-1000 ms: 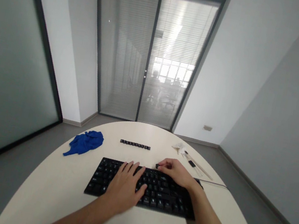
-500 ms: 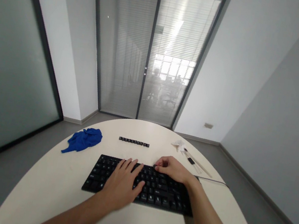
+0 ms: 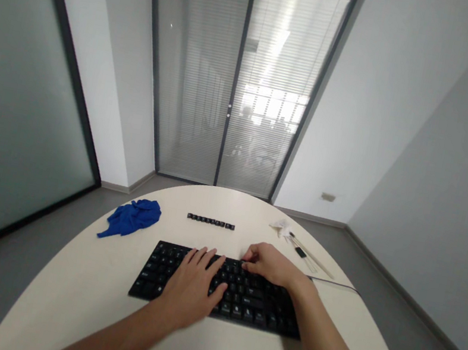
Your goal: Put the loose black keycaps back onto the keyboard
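A black keyboard (image 3: 256,303) lies on the round pale table. My left hand (image 3: 191,288) rests on its left-middle part, palm down with fingers spread over the keys. At the keyboard's back edge, right of centre, my right hand (image 3: 268,262) is closed in a pinch, thumb and forefinger on a small dark keycap in the top row, mostly hidden by the fingers. Farther back, several loose black keycaps (image 3: 211,221) stand in a line. Much of the keyboard's right end is covered by my right hand and forearm.
A crumpled blue cloth (image 3: 132,217) lies at the left. At the back right are a white crumpled tissue (image 3: 281,227), thin sticks (image 3: 316,257) and a small black piece (image 3: 300,252). A cable (image 3: 335,283) runs right towards the table's edge.
The right fingertips have shifted very slightly at the top row, and less of the dark piece shows there. The left hand keeps its place on the keys.
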`<state>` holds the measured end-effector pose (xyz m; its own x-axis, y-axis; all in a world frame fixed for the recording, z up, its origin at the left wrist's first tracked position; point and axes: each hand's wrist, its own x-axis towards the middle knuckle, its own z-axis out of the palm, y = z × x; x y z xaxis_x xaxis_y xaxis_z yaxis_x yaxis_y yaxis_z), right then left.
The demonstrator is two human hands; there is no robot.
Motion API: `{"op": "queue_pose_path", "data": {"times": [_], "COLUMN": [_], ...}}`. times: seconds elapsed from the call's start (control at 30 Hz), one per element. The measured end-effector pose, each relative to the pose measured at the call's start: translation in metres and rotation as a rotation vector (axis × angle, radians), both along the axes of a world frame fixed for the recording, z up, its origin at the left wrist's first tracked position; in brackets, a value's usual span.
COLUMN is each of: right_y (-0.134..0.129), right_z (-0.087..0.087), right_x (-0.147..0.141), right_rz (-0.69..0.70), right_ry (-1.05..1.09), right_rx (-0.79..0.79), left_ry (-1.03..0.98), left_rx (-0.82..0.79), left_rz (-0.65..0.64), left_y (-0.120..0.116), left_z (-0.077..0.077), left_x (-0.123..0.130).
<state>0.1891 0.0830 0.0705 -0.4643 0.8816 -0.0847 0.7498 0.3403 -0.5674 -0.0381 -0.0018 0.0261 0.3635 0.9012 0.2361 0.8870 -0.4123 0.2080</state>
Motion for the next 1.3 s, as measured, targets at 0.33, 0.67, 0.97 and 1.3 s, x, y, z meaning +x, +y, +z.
{"op": "queue_pose_path", "data": {"times": [0.33,0.67,0.97,1.3], "right_y": [-0.006,-0.012,-0.010,0.045], "right_z": [0.009,0.011,0.007,-0.017], "right_x": [-0.013,-0.024,-0.025,-0.058], "right_rz": [-0.063,-0.088,-0.136,-0.314], "right_ry": [-0.222,-0.392,-0.342,-0.362], "right_rx": [0.121,0.188,0.233,0.293], "left_ry": [-0.008,-0.011,-0.019,-0.034], "left_rx": [0.002,-0.006,0.017,0.008], "left_rz": [0.001,0.005,0.004,0.008], "left_y": [-0.001,-0.001,0.000,-0.002], "left_z": [0.001,0.003,0.001,0.002], "left_x": [0.000,0.000,0.000,0.000]}}
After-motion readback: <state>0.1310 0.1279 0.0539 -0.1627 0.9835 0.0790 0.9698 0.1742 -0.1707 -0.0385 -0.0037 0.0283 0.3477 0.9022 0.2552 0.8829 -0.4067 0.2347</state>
